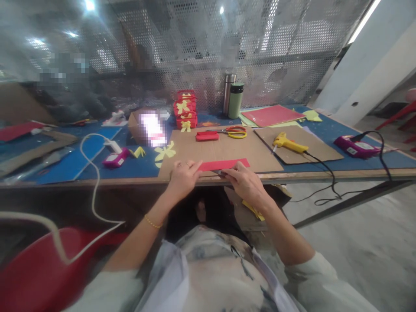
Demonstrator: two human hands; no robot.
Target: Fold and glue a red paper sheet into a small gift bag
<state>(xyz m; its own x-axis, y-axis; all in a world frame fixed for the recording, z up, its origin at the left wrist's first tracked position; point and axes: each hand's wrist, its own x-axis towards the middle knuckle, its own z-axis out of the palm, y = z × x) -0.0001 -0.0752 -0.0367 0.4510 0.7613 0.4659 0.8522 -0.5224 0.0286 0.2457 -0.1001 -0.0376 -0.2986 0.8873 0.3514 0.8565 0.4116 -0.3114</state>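
Observation:
A red paper strip [224, 164] lies along the near edge of the cardboard sheet [162, 172]. My left hand [184, 177] pinches the strip's left end, fingers closed. Over its right part, my right hand [243, 178] is closed on a thin grey blade-like tool [220, 172], whose tip points left under the strip's lower edge. Most of that tool is hidden by my fingers. Just beyond the strip are a small folded red paper piece [207, 136] and scissors [237, 132] with red and yellow handles.
Behind stands a stack of red pieces with yellow bows [186, 110], beside two flasks [234, 100]. A yellow glue gun [289, 143] rests on cardboard at right, its cable hanging over the table edge. Yellow paper flowers [165, 151], a lit screen [152, 129] and purple power sockets [357, 146] are around.

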